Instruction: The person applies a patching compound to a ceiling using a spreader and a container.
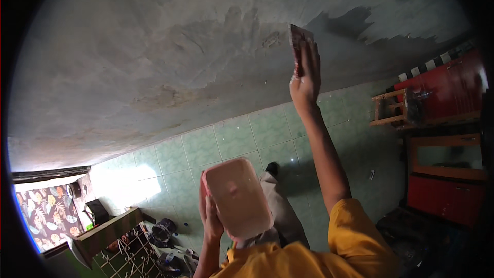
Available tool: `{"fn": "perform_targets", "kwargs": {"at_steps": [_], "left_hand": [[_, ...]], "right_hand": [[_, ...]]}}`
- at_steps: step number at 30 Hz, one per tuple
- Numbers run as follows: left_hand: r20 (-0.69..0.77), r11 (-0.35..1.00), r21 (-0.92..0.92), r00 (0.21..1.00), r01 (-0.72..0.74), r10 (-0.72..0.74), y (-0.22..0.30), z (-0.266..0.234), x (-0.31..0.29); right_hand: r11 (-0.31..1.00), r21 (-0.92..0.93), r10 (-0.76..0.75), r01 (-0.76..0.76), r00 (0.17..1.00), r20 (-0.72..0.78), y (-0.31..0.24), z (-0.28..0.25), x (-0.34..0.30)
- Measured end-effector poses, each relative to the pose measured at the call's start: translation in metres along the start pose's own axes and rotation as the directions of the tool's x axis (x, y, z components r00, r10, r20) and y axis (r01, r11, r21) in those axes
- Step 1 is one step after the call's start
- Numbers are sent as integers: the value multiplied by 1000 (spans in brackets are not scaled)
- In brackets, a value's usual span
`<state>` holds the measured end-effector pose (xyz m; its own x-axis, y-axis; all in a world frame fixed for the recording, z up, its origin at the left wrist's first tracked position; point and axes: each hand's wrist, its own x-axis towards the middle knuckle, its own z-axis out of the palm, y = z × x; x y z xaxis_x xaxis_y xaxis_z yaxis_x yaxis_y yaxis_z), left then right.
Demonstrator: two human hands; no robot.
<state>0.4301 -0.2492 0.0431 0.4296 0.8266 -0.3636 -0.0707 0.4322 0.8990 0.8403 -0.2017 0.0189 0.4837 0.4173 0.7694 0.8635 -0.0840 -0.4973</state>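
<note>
My right hand (pixel 305 85) reaches up with the arm outstretched, its fingers closed round a putty knife (pixel 300 34). The knife's flat blade lies against the grey wall (pixel 206 46), next to a darker, ragged-edged patch (pixel 350 23). Most of its handle is hidden by my fingers. Lower down, in front of my body, my left hand (pixel 210 213) grips the side of a pale pink rectangular plastic tub (pixel 239 198). The tub is tilted so that its broad face shows; a small pinker spot sits near its middle.
Green tiles (pixel 236 136) cover the floor along the wall's foot. To the right stand a wooden stool (pixel 388 108) and red cabinets (pixel 442 90). At lower left are a metal scrollwork frame (pixel 131 255), a dark bucket (pixel 163 230) and a patterned curtain (pixel 49 213) beside bright light.
</note>
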Motion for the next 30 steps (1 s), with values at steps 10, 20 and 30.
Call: {"fn": "perform_targets", "kwargs": {"at_steps": [10,20,30], "left_hand": [[-57,998,-58,998,20,-24,-79,-68,14],[-44,1000,7,999,-20,20,-87,-82,2],[-99,999,-49,995,-20,15,-80,-80,-4]], "right_hand": [[980,-170,-66,104,974,216,76,84,-143],[958,-181,-230,220,973,-32,-2,48,0],[978,-144,-136,151,985,110,28,34,-48]]}}
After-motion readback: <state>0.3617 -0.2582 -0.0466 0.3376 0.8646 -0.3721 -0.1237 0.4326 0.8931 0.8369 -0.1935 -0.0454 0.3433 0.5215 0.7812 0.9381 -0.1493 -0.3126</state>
